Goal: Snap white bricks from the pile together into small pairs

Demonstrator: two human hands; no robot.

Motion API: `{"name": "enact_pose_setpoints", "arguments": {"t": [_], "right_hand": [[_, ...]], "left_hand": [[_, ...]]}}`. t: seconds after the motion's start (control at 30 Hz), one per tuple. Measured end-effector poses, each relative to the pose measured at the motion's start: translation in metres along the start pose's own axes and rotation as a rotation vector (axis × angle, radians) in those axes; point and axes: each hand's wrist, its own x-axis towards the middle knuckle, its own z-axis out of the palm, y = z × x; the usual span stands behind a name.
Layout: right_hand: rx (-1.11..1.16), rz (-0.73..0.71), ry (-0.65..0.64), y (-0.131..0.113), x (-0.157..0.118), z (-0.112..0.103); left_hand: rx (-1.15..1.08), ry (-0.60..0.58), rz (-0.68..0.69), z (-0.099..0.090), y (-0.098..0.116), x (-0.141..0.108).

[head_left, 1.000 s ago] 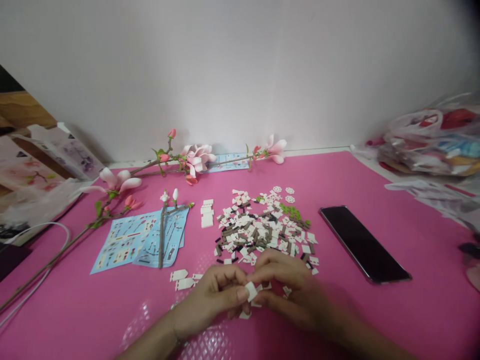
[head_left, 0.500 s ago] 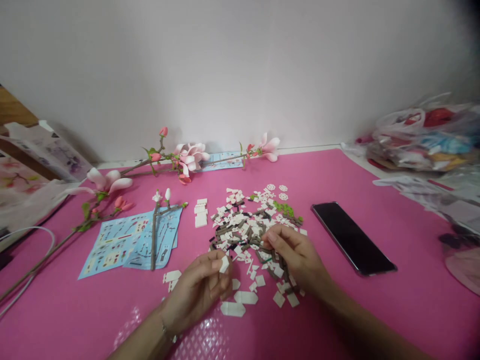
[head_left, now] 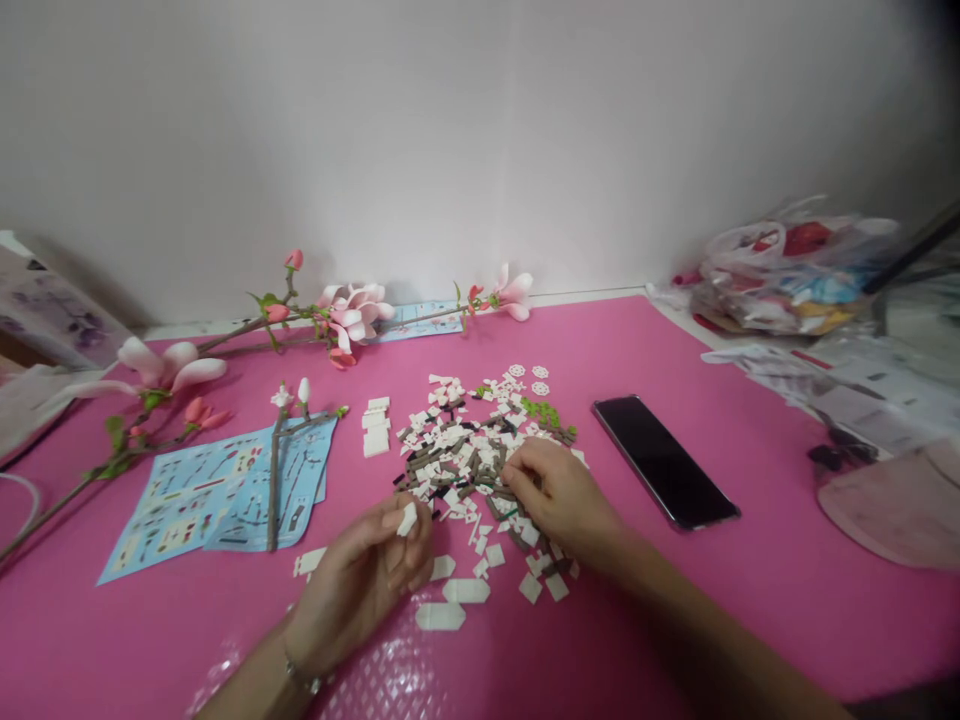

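Note:
A small white piece [head_left: 406,520] is pinched between the thumb and fingers of my left hand [head_left: 367,560], just left of the pile's near side. My right hand [head_left: 559,500] rests at the right part of the pile of small white, brown, black and green pieces [head_left: 457,450], its fingertips pressed together among them. Whatever those fingertips hold is too small or hidden to make out. Several flat white pieces [head_left: 466,591] lie in front of the pile, between my hands. A short stack of white pieces [head_left: 376,427] stands to the pile's left.
On the pink mat [head_left: 600,650] are a black phone [head_left: 666,460] at right and blue printed sheets [head_left: 187,495] at left, with a brown branch model [head_left: 274,485] on them. Pink flower branches [head_left: 356,315] lie behind. Plastic bags [head_left: 787,265] sit at the far right.
The view has turned to the right, so things appear further left. My left hand still holds the white piece, which now shows a different side. My right hand's fingertips remain at the pile.

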Motion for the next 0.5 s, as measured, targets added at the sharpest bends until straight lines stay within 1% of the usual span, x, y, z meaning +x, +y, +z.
{"name": "enact_pose_setpoints", "arguments": {"t": [0.07, 0.23, 0.37, 0.5], "right_hand": [[-0.053, -0.023, -0.052, 0.0016, 0.0003, -0.0003], [-0.065, -0.084, -0.136, 0.0036, -0.0009, -0.0011], [-0.078, -0.109, -0.154, 0.0044, -0.0006, 0.0000], [-0.097, -0.105, -0.141, 0.0048, 0.0000, 0.0020]], "left_hand": [[-0.004, 0.001, -0.002, 0.0014, 0.0013, 0.0000], [0.000, -0.009, 0.007, 0.0044, 0.0022, 0.0000], [0.048, 0.003, -0.001, 0.0042, 0.0004, -0.0002], [0.096, 0.014, -0.012, 0.0040, -0.0018, -0.0004]]}}
